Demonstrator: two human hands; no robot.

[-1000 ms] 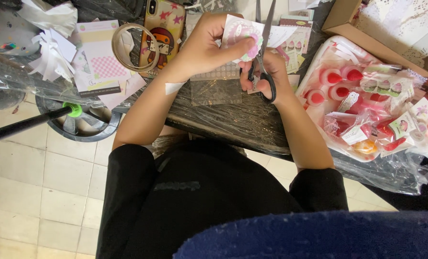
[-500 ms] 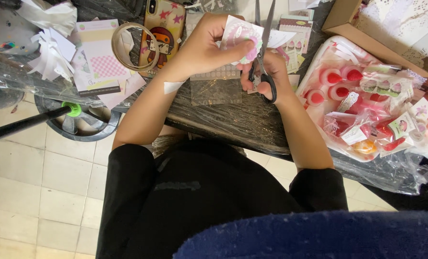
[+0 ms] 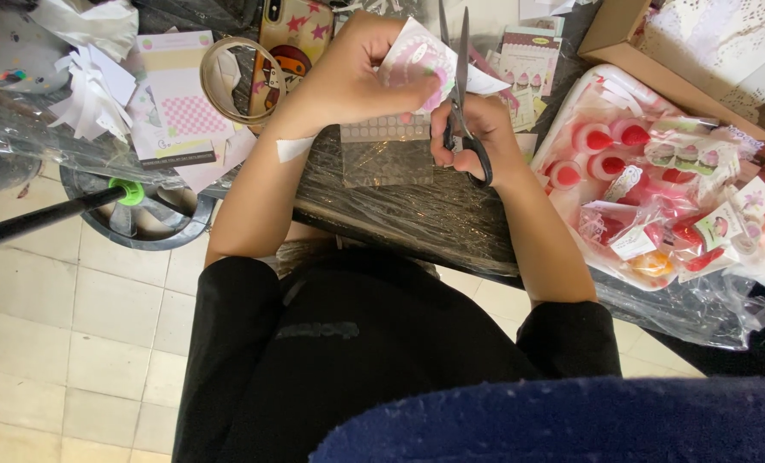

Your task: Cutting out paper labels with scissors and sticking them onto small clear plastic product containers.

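Observation:
My left hand (image 3: 357, 73) pinches a white printed paper sheet (image 3: 421, 60) with pink round stickers, held above a table wrapped in clear plastic film (image 3: 425, 214). My right hand (image 3: 477, 141) grips black-handled scissors (image 3: 461, 81), fingers through the loops. The blades point away from me and are almost closed against the sheet's right edge. A small white paper scrap (image 3: 295, 148) clings to my left forearm. Under the hands lies a dotted sticker sheet (image 3: 387, 150).
A phone in a starred case (image 3: 284, 43) and a tape roll (image 3: 232, 81) lie at the left, beside a pink checked card (image 3: 181, 103) and white scraps (image 3: 87, 86). A tray of red and pink wrapped items (image 3: 657, 189) and a cardboard box (image 3: 648, 51) sit right. A black pole (image 3: 48, 214) crosses the tiled floor.
The scissors and the sheet have shifted only slightly; both hands keep their hold in the same place.

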